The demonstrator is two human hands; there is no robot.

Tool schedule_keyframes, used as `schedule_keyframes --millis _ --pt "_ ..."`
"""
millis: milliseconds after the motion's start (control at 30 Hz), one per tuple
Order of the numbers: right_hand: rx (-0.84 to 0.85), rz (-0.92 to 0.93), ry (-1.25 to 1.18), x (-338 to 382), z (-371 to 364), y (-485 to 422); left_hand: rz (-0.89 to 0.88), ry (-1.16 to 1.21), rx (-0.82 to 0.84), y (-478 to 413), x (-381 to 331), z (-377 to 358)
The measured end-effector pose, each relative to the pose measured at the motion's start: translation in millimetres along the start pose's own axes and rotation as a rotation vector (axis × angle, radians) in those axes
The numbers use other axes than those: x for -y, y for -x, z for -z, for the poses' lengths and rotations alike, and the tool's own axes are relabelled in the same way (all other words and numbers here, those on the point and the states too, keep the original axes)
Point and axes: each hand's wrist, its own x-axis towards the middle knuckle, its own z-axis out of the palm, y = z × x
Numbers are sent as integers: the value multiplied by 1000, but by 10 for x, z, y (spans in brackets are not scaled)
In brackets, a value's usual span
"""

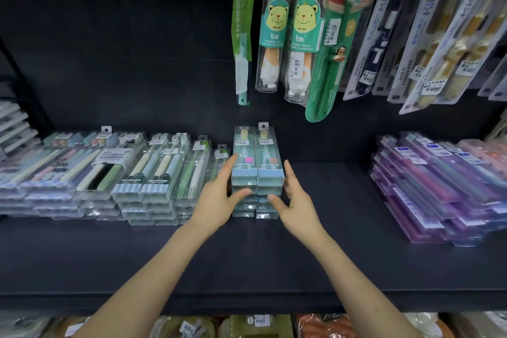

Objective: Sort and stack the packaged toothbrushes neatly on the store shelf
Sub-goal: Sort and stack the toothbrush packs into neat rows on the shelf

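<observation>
boxes of toothbrushes, clear with pale blue ends, are sitting in two side-by-side stacks near the middle of the dark shelf, their long sides touching and their hang tabs pointing toward the back wall. both hands are bracketing this double stack. the left hand is lying against the left flank, its fingers stretching straight along the upper boxes while the thumb is pressing on the front ends partway down. the right hand is mirroring it on the right flank, fingers straight and pointing back along the side, thumb resting on the front of the right stack. neither hand is curling around a box; both are lying flat against the stack, which is resting on the shelf. just left of it, close beside the left hand's fingers, clear packs are lying in low piles running off toward the left edge. well apart on the right, purple packs are lying in a fanned pile. above, bear tubes, a green monkey pack and packs marked kids are hanging against the back wall. below the shelf's front lip, other goods are showing, too blurred to name.
</observation>
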Motion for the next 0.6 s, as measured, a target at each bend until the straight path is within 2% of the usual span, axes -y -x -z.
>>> schedule_keyframes --millis 300,600 --pt "-71 4 -77 36 27 2 81 -27 9 28 -71 2" --pt "-107 40 -95 58 66 84 49 -26 5 21 -79 26"
